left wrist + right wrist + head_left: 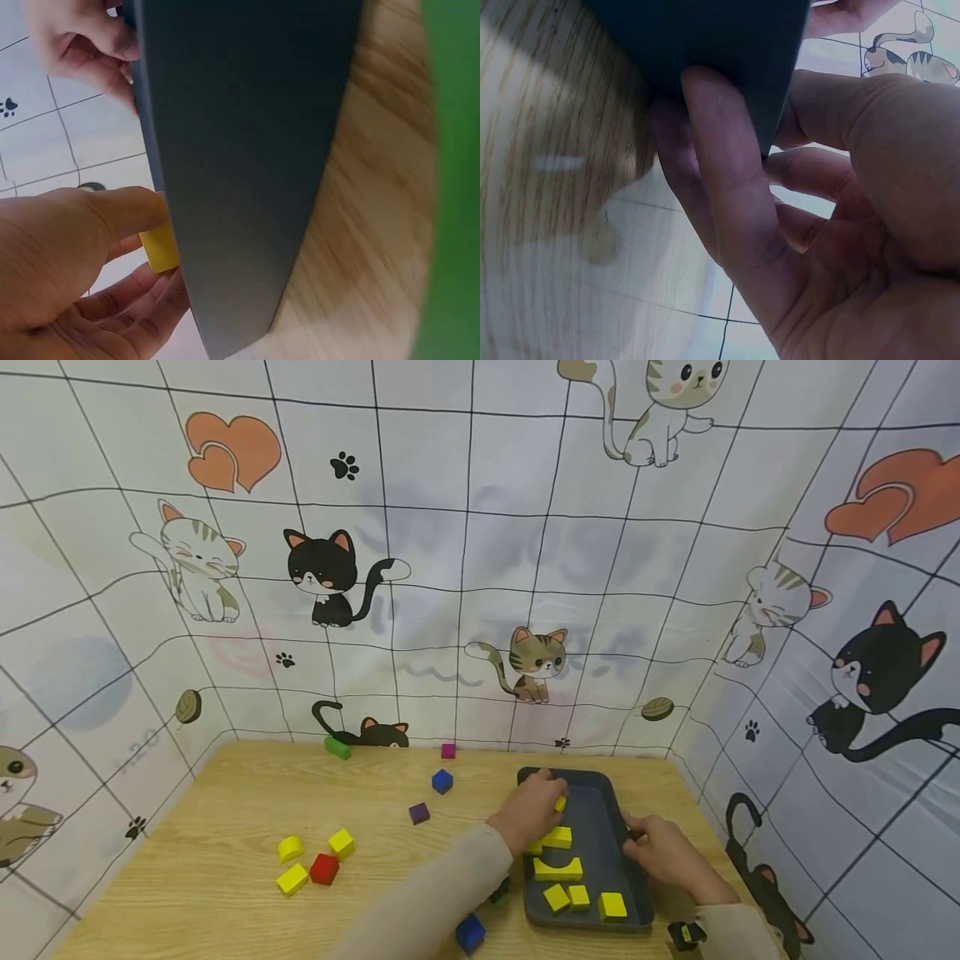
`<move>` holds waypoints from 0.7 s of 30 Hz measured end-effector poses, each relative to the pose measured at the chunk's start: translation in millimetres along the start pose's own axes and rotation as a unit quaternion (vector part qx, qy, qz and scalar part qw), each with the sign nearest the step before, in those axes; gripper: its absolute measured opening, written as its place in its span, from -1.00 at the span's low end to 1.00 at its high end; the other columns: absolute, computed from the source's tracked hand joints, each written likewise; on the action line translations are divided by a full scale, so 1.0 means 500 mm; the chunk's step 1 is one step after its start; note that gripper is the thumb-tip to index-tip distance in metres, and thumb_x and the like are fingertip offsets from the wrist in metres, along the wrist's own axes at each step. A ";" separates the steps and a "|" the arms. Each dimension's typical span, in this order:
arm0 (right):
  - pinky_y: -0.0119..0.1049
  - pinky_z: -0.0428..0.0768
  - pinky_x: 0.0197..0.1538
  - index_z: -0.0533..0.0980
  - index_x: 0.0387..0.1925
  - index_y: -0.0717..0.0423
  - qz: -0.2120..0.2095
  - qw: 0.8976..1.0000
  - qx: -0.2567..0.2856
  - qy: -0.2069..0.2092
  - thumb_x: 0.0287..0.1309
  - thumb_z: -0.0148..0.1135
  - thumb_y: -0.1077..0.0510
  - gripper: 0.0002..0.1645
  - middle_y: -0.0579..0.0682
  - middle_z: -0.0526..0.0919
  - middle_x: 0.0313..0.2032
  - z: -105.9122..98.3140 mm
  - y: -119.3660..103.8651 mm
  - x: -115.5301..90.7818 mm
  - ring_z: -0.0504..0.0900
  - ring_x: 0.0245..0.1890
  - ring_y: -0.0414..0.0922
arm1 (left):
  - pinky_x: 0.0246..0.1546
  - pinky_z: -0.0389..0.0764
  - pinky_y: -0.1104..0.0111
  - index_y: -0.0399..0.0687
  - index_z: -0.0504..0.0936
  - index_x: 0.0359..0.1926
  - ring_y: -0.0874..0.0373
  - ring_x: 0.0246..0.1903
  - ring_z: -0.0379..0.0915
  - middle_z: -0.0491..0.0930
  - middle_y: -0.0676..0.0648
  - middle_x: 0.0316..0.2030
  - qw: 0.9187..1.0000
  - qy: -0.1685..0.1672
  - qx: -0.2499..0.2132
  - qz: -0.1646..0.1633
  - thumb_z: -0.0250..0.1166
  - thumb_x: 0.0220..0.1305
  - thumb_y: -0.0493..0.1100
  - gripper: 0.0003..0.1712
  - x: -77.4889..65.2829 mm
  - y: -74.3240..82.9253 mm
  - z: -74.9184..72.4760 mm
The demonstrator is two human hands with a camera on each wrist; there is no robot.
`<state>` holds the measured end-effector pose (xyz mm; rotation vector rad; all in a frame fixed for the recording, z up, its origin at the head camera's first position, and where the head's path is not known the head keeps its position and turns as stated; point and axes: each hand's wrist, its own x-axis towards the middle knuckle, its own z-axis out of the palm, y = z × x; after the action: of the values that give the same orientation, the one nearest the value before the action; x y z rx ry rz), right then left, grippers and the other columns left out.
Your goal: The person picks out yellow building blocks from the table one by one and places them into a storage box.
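The left hand [531,810] grasped a smooth yellow block [159,247] between thumb and fingers at the far part of a dark grey rectangular tray [596,827], whose surface looked matt, with rounded corners and a low raised rim. The right hand [663,852] gripped the tray's right side, its fingers bent around the edge with some of them against the outer wall. Inside the tray, along its left half, lay a yellow oblong block [557,837] and, nearer the person, a yellow bridge-shaped block [558,870] with a curved notch in one side; two small yellow blocks [579,897] sat close together below it, and a squarish yellow block [612,907] lay apart near the near right corner. The tray rested on a light wood-grain counter [225,827]. Well to its left, a red cube-like block [324,869] was grouped with a rounded yellow block [290,848] and two straight-edged yellow ones. Farther back were a small purple block [419,812], a blue faceted block [442,782], a magenta block [448,751] and a green elongated block [337,747]. Another blue block [470,933] lay beside the left sleeve [442,893].
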<state>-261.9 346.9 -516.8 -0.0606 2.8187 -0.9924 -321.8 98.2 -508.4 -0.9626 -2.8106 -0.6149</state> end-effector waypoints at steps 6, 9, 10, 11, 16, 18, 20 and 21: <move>-0.19 0.59 -0.60 0.35 0.39 0.22 -0.001 1.000 -0.001 -0.003 0.21 0.23 0.31 -0.31 0.10 0.67 -0.16 -0.002 -0.001 -0.003 0.43 -0.77 -0.07 | -0.28 0.53 0.59 0.05 0.64 0.09 0.26 -0.17 0.48 0.50 0.04 -0.06 1.000 -0.005 0.021 -0.004 0.45 0.25 -0.12 -0.62 -0.003 0.012 0.000; -0.19 0.59 -0.60 0.34 0.39 0.23 0.002 1.000 0.004 -0.002 0.21 0.23 0.31 -0.30 0.09 0.66 -0.16 -0.001 -0.002 -0.006 0.46 -0.74 -0.05 | -0.24 0.54 0.58 0.09 0.64 0.10 0.24 -0.14 0.48 0.50 0.04 -0.03 0.999 -0.009 0.032 -0.007 0.47 0.24 -0.06 -0.59 -0.008 0.015 -0.007; -0.19 0.59 -0.60 0.34 0.40 0.23 0.002 1.000 0.004 -0.001 0.21 0.23 0.31 -0.30 0.09 0.66 -0.16 0.000 -0.001 -0.006 0.46 -0.74 -0.05 | -0.23 0.54 0.56 0.10 0.64 0.11 0.23 -0.13 0.47 0.50 0.04 -0.02 0.999 -0.009 0.034 -0.007 0.47 0.24 -0.04 -0.58 -0.009 0.015 -0.010; -0.19 0.59 -0.60 0.34 0.39 0.22 0.004 1.000 0.005 0.000 0.21 0.23 0.32 -0.30 0.09 0.66 -0.16 0.000 -0.002 -0.006 0.47 -0.73 -0.04 | -0.23 0.55 0.55 0.10 0.64 0.11 0.21 -0.12 0.47 0.50 0.03 -0.01 0.999 -0.007 0.037 -0.008 0.47 0.23 -0.02 -0.58 -0.011 0.015 -0.013; -0.19 0.59 -0.59 0.33 0.39 0.24 0.003 1.000 0.007 0.001 0.21 0.22 0.32 -0.30 0.10 0.66 -0.17 0.001 -0.002 -0.006 0.50 -0.71 -0.04 | -0.23 0.61 0.45 0.15 0.61 0.15 0.18 -0.11 0.47 0.50 0.04 0.01 0.999 0.001 0.049 -0.021 0.48 0.20 0.09 -0.49 -0.022 0.006 -0.033; -0.19 0.59 -0.59 0.33 0.39 0.24 0.003 1.000 0.006 0.002 0.21 0.22 0.32 -0.30 0.09 0.66 -0.17 0.001 -0.002 -0.006 0.49 -0.71 -0.04 | -0.20 0.62 0.41 0.18 0.58 0.20 0.18 -0.09 0.45 0.50 0.05 0.03 0.998 0.004 0.050 -0.026 0.47 0.18 0.14 -0.43 -0.029 0.001 -0.044; -0.19 0.59 -0.59 0.33 0.40 0.24 0.001 1.000 0.004 0.002 0.20 0.23 0.32 -0.29 0.09 0.66 -0.17 0.001 -0.003 -0.006 0.46 -0.73 -0.06 | -0.18 0.63 0.34 0.22 0.54 0.25 0.16 -0.06 0.43 0.47 0.04 0.06 0.998 0.005 0.053 -0.031 0.47 0.16 0.20 -0.35 -0.039 -0.005 -0.058; -0.19 0.58 -0.58 0.33 0.39 0.24 0.001 1.000 0.004 0.002 0.20 0.23 0.32 -0.30 0.09 0.66 -0.17 0.000 -0.004 -0.007 0.45 -0.73 -0.06 | -0.14 0.63 0.31 0.25 0.51 0.28 0.15 -0.04 0.41 0.46 0.05 0.09 0.998 0.005 0.055 -0.035 0.46 0.15 0.23 -0.31 -0.044 -0.008 -0.064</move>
<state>-258.5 345.7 -515.3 -0.0550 2.8169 -1.0053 -307.8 69.9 -485.4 -0.8439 -2.8452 -0.4663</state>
